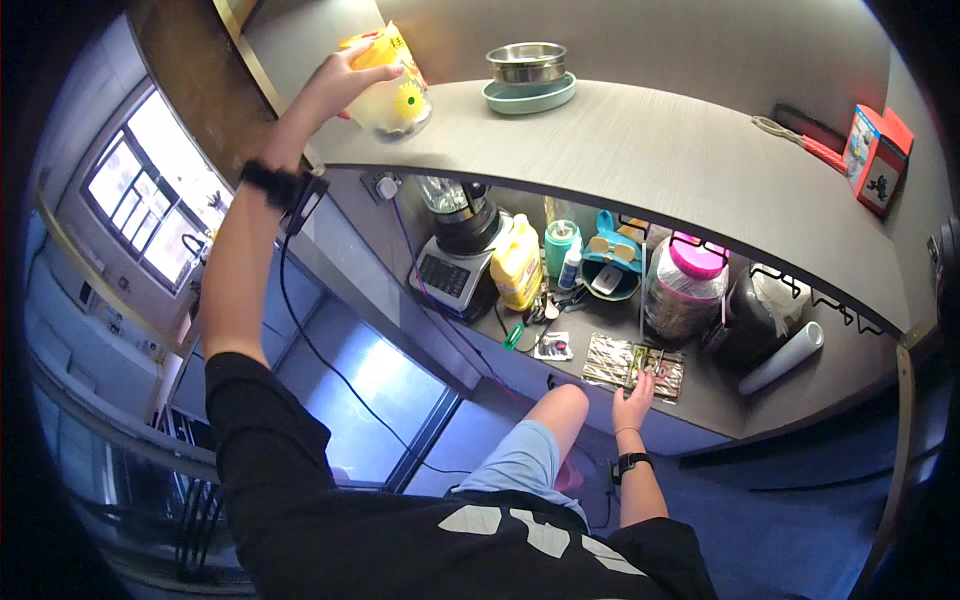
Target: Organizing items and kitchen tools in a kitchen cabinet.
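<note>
At the left end of the upper shelf (667, 139), my left hand (337, 88) grips a translucent container (390, 112) with a yellow flower printed on it. A yellow plastic packet (401, 56) sticks out of its top. Whether the container's base touches the shelf, I cannot tell. Lower down, my right hand (634, 405) reaches over the front edge of the counter, fingers extended onto a flat, brown-and-white patterned packet (611, 358). Left of that packet lies a small white sachet (553, 346).
A steel bowl (526, 64) sits in a pale green dish (559, 94) on the upper shelf; a red box (874, 161) stands right. Below are a blender (457, 262), a yellow jug (517, 266), a pink-lidded jar (686, 289) and a white roll (784, 358). Black wire hooks (787, 281) hang under the shelf.
</note>
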A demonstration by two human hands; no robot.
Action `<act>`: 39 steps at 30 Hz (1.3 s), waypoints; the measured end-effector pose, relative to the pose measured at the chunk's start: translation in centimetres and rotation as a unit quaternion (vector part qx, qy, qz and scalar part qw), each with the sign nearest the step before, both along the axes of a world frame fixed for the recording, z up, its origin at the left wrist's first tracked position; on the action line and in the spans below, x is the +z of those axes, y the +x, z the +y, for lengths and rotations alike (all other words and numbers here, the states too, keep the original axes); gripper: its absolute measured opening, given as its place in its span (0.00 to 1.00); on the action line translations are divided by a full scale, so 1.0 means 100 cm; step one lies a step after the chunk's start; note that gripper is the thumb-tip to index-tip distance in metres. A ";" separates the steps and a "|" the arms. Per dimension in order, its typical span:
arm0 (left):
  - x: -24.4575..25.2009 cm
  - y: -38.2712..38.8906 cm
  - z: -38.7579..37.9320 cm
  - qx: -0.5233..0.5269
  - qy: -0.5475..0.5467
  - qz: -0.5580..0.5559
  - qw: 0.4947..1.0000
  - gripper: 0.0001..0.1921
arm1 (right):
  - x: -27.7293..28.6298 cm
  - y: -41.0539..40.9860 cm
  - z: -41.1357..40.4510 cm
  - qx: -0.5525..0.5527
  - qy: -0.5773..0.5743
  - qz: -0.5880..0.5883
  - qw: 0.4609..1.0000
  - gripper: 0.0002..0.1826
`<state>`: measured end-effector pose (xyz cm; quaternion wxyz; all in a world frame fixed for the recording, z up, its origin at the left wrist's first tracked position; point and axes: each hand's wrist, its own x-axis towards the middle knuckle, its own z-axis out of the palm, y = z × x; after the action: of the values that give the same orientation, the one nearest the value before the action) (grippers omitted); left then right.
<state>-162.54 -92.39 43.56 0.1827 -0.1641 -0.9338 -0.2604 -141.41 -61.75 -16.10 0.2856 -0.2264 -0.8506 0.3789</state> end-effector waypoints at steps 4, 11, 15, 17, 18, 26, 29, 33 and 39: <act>-0.027 -0.095 -0.015 0.044 -0.076 0.152 0.984 0.38 | -0.003 -0.002 0.003 0.066 0.062 -0.088 0.992 0.29; -0.046 -0.144 -0.011 0.073 -0.074 0.093 0.990 0.26 | -0.008 0.002 0.005 0.017 -0.012 -0.107 0.994 0.27; -0.036 -0.172 -0.018 0.039 -0.083 0.022 0.996 0.32 | 0.007 -0.015 -0.002 -0.075 0.008 -0.132 0.988 0.27; -0.039 -0.184 -0.016 0.063 -0.069 0.001 0.996 0.33 | 0.006 -0.022 0.001 -0.110 0.060 -0.134 0.983 0.28; -0.040 -0.189 -0.011 0.031 -0.063 0.025 0.997 0.33 | 0.007 -0.024 0.002 -0.118 0.076 -0.147 0.979 0.29; -0.055 -0.235 -0.017 -0.017 -0.122 0.169 0.978 0.28 | 0.012 -0.035 0.011 -0.138 0.069 -0.186 0.970 0.28; -0.060 -0.256 -0.023 -0.045 -0.086 0.142 0.985 0.26 | 0.008 -0.036 0.013 -0.130 0.070 -0.164 0.975 0.26; -0.064 -0.282 -0.041 -0.108 0.036 0.078 0.990 0.26 | 0.003 -0.036 0.013 -0.100 0.049 -0.118 0.987 0.24; -0.066 -0.278 -0.021 -0.081 0.083 -0.004 0.993 0.27 | 0.005 -0.032 0.026 -0.093 0.023 -0.079 0.992 0.24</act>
<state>-190.39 -94.50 36.91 0.1701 -0.2224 -0.8934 -0.3514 -144.62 -59.15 -15.61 0.2564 -0.3268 -0.8544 0.3121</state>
